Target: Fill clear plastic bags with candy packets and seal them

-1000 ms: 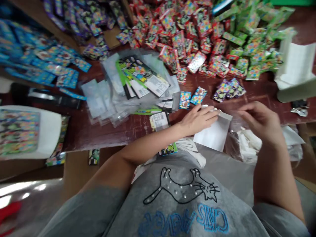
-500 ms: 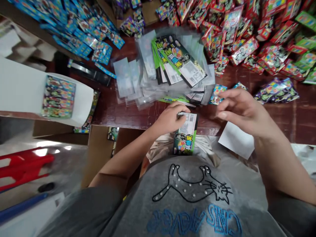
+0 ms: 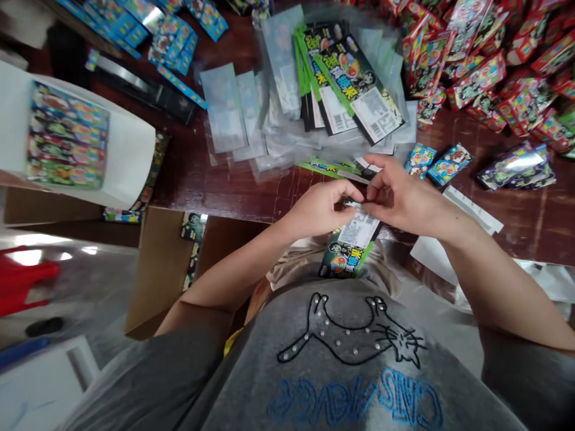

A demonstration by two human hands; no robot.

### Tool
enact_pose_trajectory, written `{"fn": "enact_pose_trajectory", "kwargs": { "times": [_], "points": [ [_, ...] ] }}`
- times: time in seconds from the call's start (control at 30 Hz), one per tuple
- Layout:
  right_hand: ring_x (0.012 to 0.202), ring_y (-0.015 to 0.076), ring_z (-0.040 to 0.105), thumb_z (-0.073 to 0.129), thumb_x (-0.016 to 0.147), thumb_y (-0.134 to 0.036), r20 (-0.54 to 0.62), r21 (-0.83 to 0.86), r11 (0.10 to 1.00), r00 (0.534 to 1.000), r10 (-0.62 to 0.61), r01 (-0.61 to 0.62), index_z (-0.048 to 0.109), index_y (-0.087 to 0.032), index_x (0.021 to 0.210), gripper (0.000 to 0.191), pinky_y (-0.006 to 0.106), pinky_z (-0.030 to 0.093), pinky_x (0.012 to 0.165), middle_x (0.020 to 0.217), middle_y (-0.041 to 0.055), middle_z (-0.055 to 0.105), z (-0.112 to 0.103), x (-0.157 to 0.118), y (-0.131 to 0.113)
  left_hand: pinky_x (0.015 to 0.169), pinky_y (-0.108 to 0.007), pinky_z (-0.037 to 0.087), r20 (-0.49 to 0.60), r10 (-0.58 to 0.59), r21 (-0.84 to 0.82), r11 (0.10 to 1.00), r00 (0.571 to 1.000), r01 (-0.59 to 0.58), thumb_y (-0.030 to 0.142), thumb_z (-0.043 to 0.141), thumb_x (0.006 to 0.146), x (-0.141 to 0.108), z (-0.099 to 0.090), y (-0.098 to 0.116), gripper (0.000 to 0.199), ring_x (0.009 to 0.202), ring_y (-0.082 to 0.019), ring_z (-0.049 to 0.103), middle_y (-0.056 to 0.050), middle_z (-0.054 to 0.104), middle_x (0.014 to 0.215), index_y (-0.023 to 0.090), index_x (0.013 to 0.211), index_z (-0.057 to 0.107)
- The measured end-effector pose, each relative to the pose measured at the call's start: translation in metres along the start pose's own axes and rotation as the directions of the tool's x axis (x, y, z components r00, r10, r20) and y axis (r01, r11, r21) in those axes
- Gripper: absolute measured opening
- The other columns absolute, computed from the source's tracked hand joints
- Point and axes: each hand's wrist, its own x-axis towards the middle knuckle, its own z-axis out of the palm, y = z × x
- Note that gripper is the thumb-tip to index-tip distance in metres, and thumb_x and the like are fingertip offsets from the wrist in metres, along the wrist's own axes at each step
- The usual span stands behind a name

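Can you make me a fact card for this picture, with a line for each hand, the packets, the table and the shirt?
Left hand: at the far end of a green-and-black packet, seemingly pinching it
Right hand: fingertips at that same end; exact grip hard to see
Blue packets: two, just beyond the right hand
Purple packets: a small bunch, right of the blue pair
Red packets: a big heap at the back right
Table: dark red
Shirt: grey, with a cat outline
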Motion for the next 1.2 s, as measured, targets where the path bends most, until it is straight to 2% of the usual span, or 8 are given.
{"fn": "enact_pose_trajectory", "kwargs": {
  "times": [0.23,0.43,0.57,0.7,0.83,0.93,1.0,1.2],
  "points": [
    [0.11,0.0326,0.072,0.061,0.104,-0.023,-0.218,-0.335,0.939,0.963,-0.16,0.081,0.025,-0.027,0.176,0.081,0.056,0.053,0.102,0.108,0.0061,0.082,0.023,-0.03,-0.022,0.094,-0.032,0.058,0.089,0.086,-0.277,0.959,0.992,-0.058,0.013,0.079,0.085,0.004,0.001,-0.008,0.032,0.105,-0.017,0.074,-0.006,0.075,0.109,0.019,0.11,0.061],
    [0.128,0.0364,0.068,0.064,0.107,-0.04,-0.358,-0.102,0.994,0.932,-0.06,0.025,0.008,-0.038,0.178,0.091,0.067,0.048,0.115,0.133,0.0096,0.077,0.046,-0.045,-0.015,0.096,-0.035,0.06,0.096,0.073,-0.093,0.994,0.993,-0.064,0.035,0.094,0.081,-0.002,-0.026,-0.006,0.046,0.107,-0.021,0.074,-0.008,0.078,0.114,0.019,0.117,0.07],
    [0.138,0.0342,0.063,0.07,0.102,-0.052,-0.586,0.251,0.968,0.799,0.136,0.019,0.011,-0.043,0.175,0.094,0.063,0.055,0.115,0.158,0.0144,0.055,0.059,-0.064,-0.013,0.1,-0.041,0.063,-0.32,0.097,-0.09,0.987,0.942,-0.132,0.056,0.089,0.088,-0.025,-0.063,-0.005,0.055,0.113,-0.024,0.074,-0.004,0.078,0.122,0.03,0.133,0.07],
    [0.122,0.0294,0.07,0.072,0.096,-0.06,-0.568,0.53,0.847,0.754,0.33,0.028,0.014,-0.048,0.169,0.094,0.055,0.065,0.101,0.147,0.0112,0.058,0.082,-0.063,-0.015,0.095,-0.041,0.065,-0.545,-0.013,-0.246,0.958,0.838,-0.145,0.06,0.087,0.089,-0.057,-0.051,-0.02,0.067,0.116,-0.024,0.073,-0.002,0.074,0.134,0.04,0.145,0.057],
    [0.104,0.0253,0.071,0.07,0.099,-0.056,-0.645,0.538,0.842,0.662,0.382,0.039,0.022,-0.047,0.162,0.08,0.048,0.066,0.093,0.129,0.0077,0.064,0.088,-0.047,-0.016,0.084,-0.034,0.063,-0.449,-0.087,-0.196,0.981,0.889,-0.003,0.062,0.082,0.091,-0.088,-0.01,-0.038,0.051,0.099,-0.019,0.073,-0.004,0.073,0.116,0.029,0.121,0.057],
    [0.093,0.022,0.069,0.069,0.1,-0.055,-0.623,0.482,0.873,0.729,0.286,0.07,0.021,-0.046,0.162,0.079,0.042,0.065,0.087,0.128,0.0055,0.065,0.085,-0.044,-0.017,0.086,-0.031,0.06,-0.283,-0.039,-0.123,0.992,0.958,0.004,0.059,0.087,0.088,-0.092,0.007,-0.039,0.049,0.102,-0.019,0.073,-0.006,0.071,0.12,0.023,0.104,0.057],
    [0.089,0.0209,0.068,0.07,0.101,-0.054,-0.604,0.422,0.903,0.769,0.211,0.083,0.019,-0.048,0.163,0.081,0.041,0.065,0.081,0.134,0.0058,0.063,0.085,-0.044,-0.018,0.089,-0.031,0.06,-0.291,0.011,-0.107,0.993,0.957,-0.044,0.056,0.086,0.089,-0.084,0.01,-0.034,0.05,0.107,-0.019,0.072,-0.008,0.07,0.125,0.023,0.114,0.058],
    [0.099,0.0253,0.069,0.069,0.103,-0.047,-0.668,0.284,0.955,0.732,0.131,0.089,0.017,-0.05,0.167,0.083,0.044,0.066,0.08,0.133,0.0073,0.061,0.098,-0.052,-0.014,0.085,-0.03,0.06,-0.194,0.073,-0.086,0.992,0.978,-0.091,0.045,0.075,0.098,-0.061,0.008,-0.025,0.065,0.106,-0.019,0.072,-0.008,0.07,0.126,0.028,0.153,0.046]
  ]
}}
